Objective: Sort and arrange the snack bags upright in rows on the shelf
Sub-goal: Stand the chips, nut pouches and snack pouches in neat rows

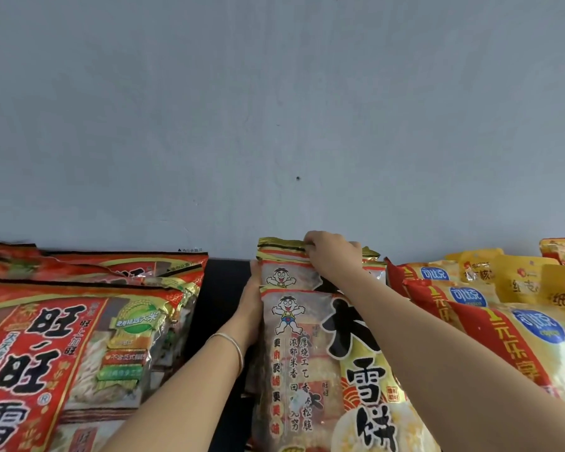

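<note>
The front rice-cracker bag (323, 370) is standing foremost in the middle row on the shelf (219, 305). The right hand (331, 256) is pinching the rearmost bag (281, 247) by its crimped top seal, while the left hand (253, 301) is pressing flat against the row's side. The bags are judged light, slippery and brittle-filled, so the seal is offering the safest hold.

Single head view, close to the shelf (222, 288)
It faces the grey wall (274, 109) straight ahead; snack bags (307, 353) below the wall crowd the lens.
</note>
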Tool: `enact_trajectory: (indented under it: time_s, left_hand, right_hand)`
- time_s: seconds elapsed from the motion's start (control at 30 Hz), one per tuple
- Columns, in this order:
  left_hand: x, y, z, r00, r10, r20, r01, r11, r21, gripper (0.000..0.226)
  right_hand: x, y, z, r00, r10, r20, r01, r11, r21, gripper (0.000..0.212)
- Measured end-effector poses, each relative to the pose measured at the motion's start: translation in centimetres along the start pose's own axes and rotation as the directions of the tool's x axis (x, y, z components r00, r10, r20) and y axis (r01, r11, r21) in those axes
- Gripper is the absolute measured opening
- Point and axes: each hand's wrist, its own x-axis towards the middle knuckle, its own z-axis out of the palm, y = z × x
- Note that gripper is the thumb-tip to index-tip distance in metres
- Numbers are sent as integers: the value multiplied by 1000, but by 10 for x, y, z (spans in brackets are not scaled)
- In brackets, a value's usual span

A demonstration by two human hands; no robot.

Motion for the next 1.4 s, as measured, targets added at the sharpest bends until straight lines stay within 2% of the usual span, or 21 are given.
enact_trajectory:
  time_s: [0.13, 0.23, 0.33, 0.5, 0.67, 0.77, 0.93, 1.17, 1.3, 1.4]
  left_hand:
    - [1, -3, -5, 1000, 12, 7, -12, 1000, 4, 87]
    - [2, -6, -7, 1000, 2, 31, -3, 999, 41, 63]
    - [0, -7, -9, 999, 15, 41, -19, 993, 120, 60]
    - [-18, -5, -12, 993, 107, -49, -95, 974, 206, 71]
    - [-49, 2, -5, 960, 209, -186, -143, 939, 313, 35]
    - [-67, 3, -1, 933, 265, -244, -147, 898, 415, 50]
    - [-112, -15, 11, 897, 334, -290, -153, 850, 504, 57]
    - [-171, -68, 23, 937, 270, -221, -85, 792, 605, 71]
    - [-185, -82, 29, 954, 266, -138, -143, 809, 570, 80]
    - [-188, -82, 35, 950, 284, -132, -157, 797, 583, 79]
  right_hand:
    - [1, -3, -1, 1000, 16, 15, -17, 1000, 15, 32]
    - [1, -7, -1, 991, 23, 130, -22, 1000, -9, 33]
    - [0, -9, -11, 984, 8, 175, -6, 1000, -11, 37]
    - [-18, -9, -23, 995, -17, 96, 14, 1000, 26, 47]
    - [-50, -2, -29, 998, -43, -39, 44, 998, 33, 48]
    - [-71, 4, -32, 995, -56, -76, 60, 997, 40, 45]
    - [-125, 23, -29, 995, -20, -100, 23, 999, 34, 47]
    - [-196, 49, -8, 996, 21, 91, -33, 990, 135, 71]
    - [-209, 58, -5, 987, 40, 158, -69, 981, 182, 72]
    - [-208, 64, -7, 983, 46, 176, -78, 981, 179, 71]
